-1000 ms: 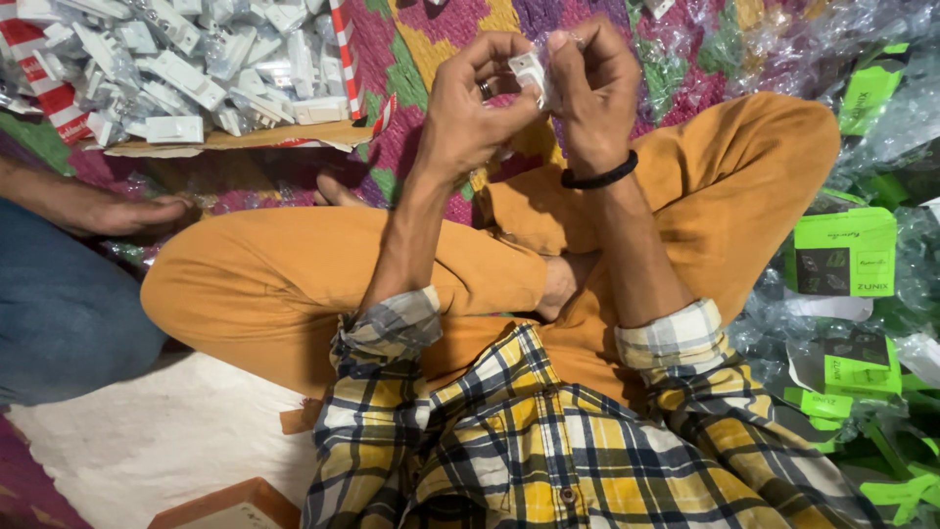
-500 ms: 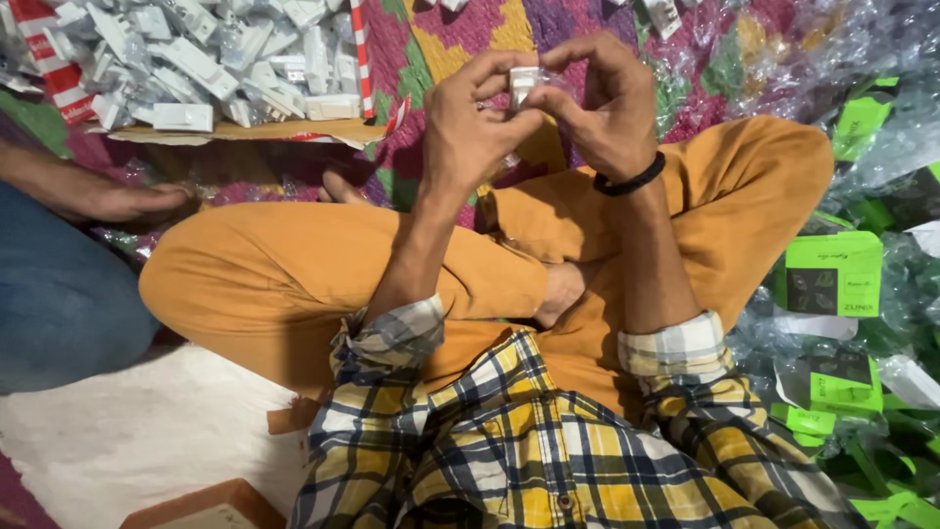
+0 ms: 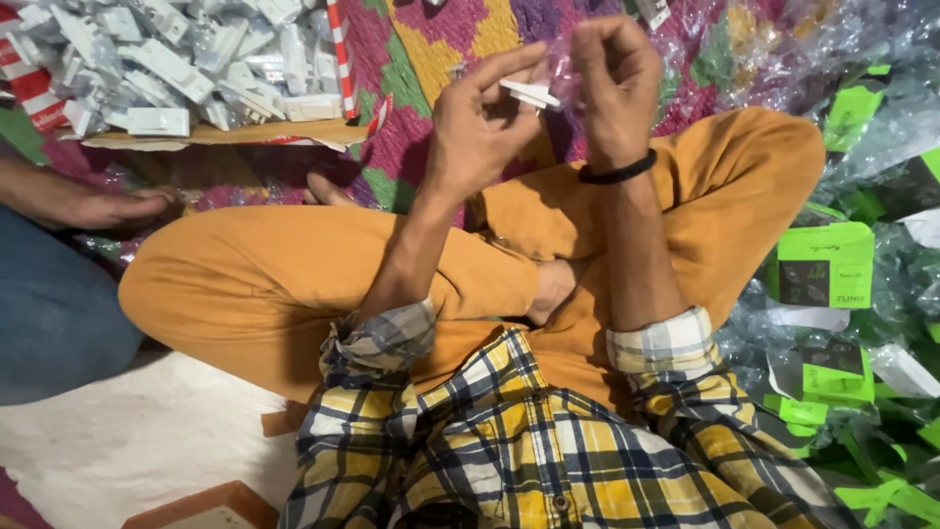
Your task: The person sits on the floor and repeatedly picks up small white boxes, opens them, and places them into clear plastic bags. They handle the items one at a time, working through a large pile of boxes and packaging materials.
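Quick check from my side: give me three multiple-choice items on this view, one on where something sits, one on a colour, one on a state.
1. Where does the pile of white plastic parts lie?
A. in the person's lap
B. upper left, on cardboard
C. among the green packs

2. What colour is the wristband on the right hand?
A. black
B. red
C. white

3. What is the left hand doing?
A. resting flat on the knee
B. pinching a small white part
C. hanging empty

Key: 1 B, the heap fills the upper left corner; 2 A, a dark band circles the wrist; 3 B, fingertips close on the white piece.
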